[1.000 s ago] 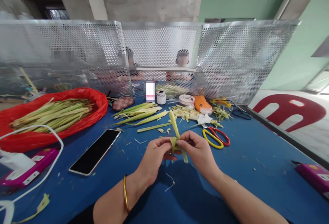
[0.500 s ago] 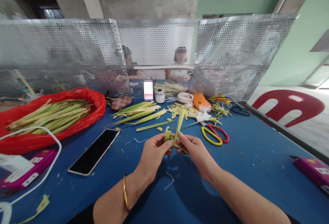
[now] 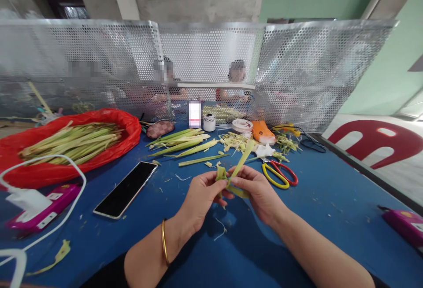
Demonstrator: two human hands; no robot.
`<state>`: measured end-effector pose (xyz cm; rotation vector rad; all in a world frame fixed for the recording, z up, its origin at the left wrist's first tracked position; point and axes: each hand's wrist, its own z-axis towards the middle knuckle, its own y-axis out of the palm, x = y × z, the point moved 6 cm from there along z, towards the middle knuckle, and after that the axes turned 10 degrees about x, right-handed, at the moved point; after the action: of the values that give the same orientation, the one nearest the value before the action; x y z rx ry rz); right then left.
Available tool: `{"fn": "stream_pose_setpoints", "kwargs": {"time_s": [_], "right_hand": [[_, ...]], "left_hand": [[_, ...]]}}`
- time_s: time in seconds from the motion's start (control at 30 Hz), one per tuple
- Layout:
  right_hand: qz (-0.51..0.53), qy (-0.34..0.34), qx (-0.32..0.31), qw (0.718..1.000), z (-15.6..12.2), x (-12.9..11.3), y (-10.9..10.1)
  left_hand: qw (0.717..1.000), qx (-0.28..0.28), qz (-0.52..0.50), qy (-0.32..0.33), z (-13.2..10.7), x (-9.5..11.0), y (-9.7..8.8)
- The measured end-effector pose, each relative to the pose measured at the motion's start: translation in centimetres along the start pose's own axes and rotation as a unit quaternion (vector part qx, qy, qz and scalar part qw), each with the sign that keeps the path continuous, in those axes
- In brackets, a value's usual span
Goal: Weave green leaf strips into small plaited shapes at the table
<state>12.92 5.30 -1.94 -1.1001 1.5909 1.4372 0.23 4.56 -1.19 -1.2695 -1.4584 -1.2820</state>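
a dark-screened phone (image 3: 125, 190) lies flat on the blue bench (image 3: 324, 244), near a magenta power strip (image 3: 62, 191) holding a white plug (image 3: 29, 202). a checkered pouch (image 3: 160, 129), a lit display (image 3: 194, 115) and an orange packet (image 3: 263, 131) sit before a perforated metal screen (image 3: 205, 46). beyond the bench's right edge shows a red chair back (image 3: 408, 145).

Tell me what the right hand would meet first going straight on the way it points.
Past the green strip it holds, the right hand would likely meet the left hand first, though depth there is unclear.
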Motion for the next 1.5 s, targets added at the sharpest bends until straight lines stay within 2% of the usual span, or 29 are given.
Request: {"fn": "stream_pose_setpoints", "kwargs": {"time_s": [0.2, 0.37, 0.53, 0.7, 0.9, 0.97, 1.03, 1.1, 1.2, 1.33, 1.43, 1.5], "right_hand": [[-0.022, -0.033, 0.086, 0.996, 0.0, 0.3, -0.8], [-0.073, -0.068, 0.132, 0.986, -0.3, -0.1, -0.9], [-0.111, -0.164, 0.183, 0.963, -0.2, -1.1, -1.7], [-0.218, -0.266, 0.15, 0.927, -0.8, -2.8, -1.5], [-0.249, -0.266, 0.003, 0.931, -1.3, -4.5, 0.2], [-0.24, -0.295, 0.003, 0.925, -1.4, -5.0, 0.3], [-0.219, -0.313, 0.03, 0.924, -1.4, -5.0, 0.0], [-0.18, -0.286, 0.062, 0.939, -1.0, -4.5, -0.7], [-0.09, -0.194, 0.108, 0.971, -0.3, -3.2, -1.8], [0.01, -0.106, 0.118, 0.987, 0.2, -2.0, -2.1], [0.063, -0.088, 0.103, 0.989, 0.4, -1.8, -1.9], [0.041, -0.111, 0.076, 0.99, 0.2, -2.3, -1.6]], "left_hand": [[1.0, -0.023, 0.012, 0.007, -0.3, 0.1, 0.5], [0.999, 0.025, 0.02, 0.005, 0.0, -0.4, -0.1], [0.997, 0.07, -0.008, -0.025, 0.7, -1.0, -1.0], [0.997, 0.061, -0.003, -0.051, 0.8, -1.4, -1.2], [0.998, 0.049, 0.025, -0.044, 0.9, -1.0, -1.3], [0.998, 0.047, 0.03, -0.037, 1.0, -0.8, -1.3], [0.998, 0.045, 0.035, -0.03, 1.0, -0.7, -1.3], [0.998, 0.043, 0.033, -0.027, 1.0, -0.7, -1.2], [0.998, 0.035, 0.002, -0.048, 1.0, -1.0, -1.1], [0.993, 0.028, -0.052, -0.097, 1.0, -1.6, -0.9], [0.993, 0.035, -0.055, -0.098, 1.0, -1.8, -1.0], [0.996, 0.053, -0.034, -0.071, 1.0, -1.6, -1.2]]}}
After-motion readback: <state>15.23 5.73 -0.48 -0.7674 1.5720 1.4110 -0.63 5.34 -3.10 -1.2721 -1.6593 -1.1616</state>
